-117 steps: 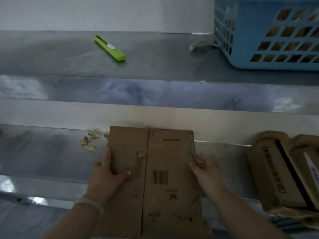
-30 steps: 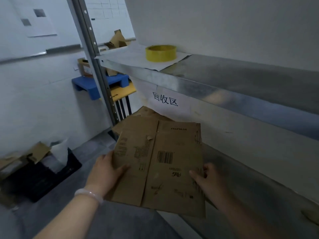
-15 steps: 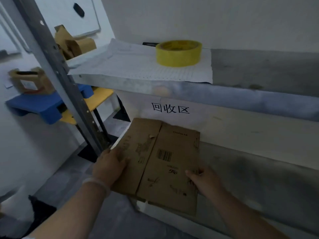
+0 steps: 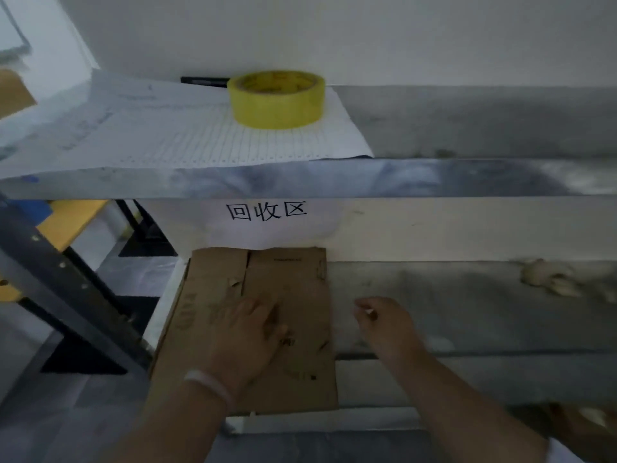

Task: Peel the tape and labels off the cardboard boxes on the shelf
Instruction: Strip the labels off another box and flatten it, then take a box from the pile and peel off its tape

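- The flattened cardboard box (image 4: 293, 285) lies flat at the left end of the lower shelf (image 4: 467, 312). Its far edge is against the back wall, just below the printed sign (image 4: 267, 212), and its near edge juts a little past the shelf front.
- Its upper face shows torn, scuffed patches and faint print. No tape strip or label is plainly visible on it, so this piece looks about done.
- Judging by its look, the sheet is light and thin. It is stiff across the panels but bends readily along the crease down the middle, and it would slide easily on the smooth metal.
- The overhanging near edge or either long side looks like the best place to take hold, thumb above and fingers below. A flat palm is enough to pin it.
- The left hand (image 4: 247, 335) rests palm-down on the middle of the cardboard with its fingers laid out flat. There is a pale bracelet (image 4: 210, 385) on the wrist.
- The right hand (image 4: 387, 325) is off the cardboard, just beside its right edge and over bare shelf. Its fingers are loosely curled, and I cannot tell whether they pinch a small scrap.
- Pale torn scraps (image 4: 547, 279) lie well apart to the right, near the back wall.
- On the upper shelf (image 4: 434, 177), a yellow tape roll (image 4: 277, 100) sits on a sheet of paper (image 4: 167, 135).
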### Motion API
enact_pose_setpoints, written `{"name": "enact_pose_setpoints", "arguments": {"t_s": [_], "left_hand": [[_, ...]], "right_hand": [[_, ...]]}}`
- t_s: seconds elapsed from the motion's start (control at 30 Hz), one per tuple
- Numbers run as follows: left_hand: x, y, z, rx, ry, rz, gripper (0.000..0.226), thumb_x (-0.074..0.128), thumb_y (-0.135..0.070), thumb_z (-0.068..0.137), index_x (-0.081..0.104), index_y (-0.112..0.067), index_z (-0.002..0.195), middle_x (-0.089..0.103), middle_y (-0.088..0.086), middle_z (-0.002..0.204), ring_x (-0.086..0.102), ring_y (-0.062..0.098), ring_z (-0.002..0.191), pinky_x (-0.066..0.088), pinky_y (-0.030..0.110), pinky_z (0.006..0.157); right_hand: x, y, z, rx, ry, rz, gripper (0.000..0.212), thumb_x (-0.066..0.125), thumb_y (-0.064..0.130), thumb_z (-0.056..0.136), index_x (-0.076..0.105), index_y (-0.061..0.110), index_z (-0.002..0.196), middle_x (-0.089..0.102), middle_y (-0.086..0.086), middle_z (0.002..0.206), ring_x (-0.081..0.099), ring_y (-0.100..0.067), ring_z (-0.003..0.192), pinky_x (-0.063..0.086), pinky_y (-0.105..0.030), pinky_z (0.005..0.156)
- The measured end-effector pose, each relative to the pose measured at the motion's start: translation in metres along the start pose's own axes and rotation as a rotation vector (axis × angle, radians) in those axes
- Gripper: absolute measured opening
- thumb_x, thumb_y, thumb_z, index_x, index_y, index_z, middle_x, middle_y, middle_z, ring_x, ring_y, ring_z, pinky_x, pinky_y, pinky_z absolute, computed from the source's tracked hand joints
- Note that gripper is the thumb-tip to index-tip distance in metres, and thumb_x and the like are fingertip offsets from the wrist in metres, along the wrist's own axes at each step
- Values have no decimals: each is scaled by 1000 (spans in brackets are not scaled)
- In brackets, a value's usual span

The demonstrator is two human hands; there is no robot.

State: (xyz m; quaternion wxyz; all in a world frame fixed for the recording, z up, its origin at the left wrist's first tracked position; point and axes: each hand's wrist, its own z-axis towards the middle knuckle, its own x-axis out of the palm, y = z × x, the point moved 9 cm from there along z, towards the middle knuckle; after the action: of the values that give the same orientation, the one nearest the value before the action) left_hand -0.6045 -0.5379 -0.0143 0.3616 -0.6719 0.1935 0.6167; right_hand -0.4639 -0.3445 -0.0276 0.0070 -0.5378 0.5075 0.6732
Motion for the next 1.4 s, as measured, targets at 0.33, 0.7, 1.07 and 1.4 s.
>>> {"name": "enact_pose_setpoints", "arguments": {"t_s": [0.33, 0.7, 1.07, 1.4], "left_hand": [[12, -253, 40, 551, -99, -49, 61, 42, -48, 80, 57, -20, 131, 55, 6, 137, 57, 29, 120, 44, 51, 99], [49, -567, 29, 783, -209, -72, 67, 56, -49, 75, 48, -27, 137, 50, 0, 141, 48, 26, 128, 39, 51, 104], [103, -809, 25, 985, -212, -150, 64, 39, -58, 86, 40, -28, 143, 45, 4, 145, 40, 25, 134, 30, 50, 111], [191, -941, 101, 1042, -26, -182, 61, 47, -56, 82, 51, -25, 134, 54, 2, 136, 53, 24, 124, 47, 46, 97]], "right_hand": [[-192, -105, -61, 15, -410, -146, 31, 71, 35, 86, 70, 22, 114, 70, 5, 107, 64, -15, 101, 40, -15, 86], [-373, -294, -128, 114, -471, -515, 69, 36, 60, 89, 37, 23, 147, 40, -5, 151, 36, -26, 140, 11, -34, 117], [-546, -441, -177, 315, -603, -515, 72, 41, 56, 95, 4, 36, 154, -5, 8, 162, -10, -10, 148, -10, -30, 118], [-620, -574, -111, 460, -620, -452, 78, 49, 59, 91, 7, 38, 152, 1, 10, 162, -4, -11, 149, -4, -30, 117]]}}
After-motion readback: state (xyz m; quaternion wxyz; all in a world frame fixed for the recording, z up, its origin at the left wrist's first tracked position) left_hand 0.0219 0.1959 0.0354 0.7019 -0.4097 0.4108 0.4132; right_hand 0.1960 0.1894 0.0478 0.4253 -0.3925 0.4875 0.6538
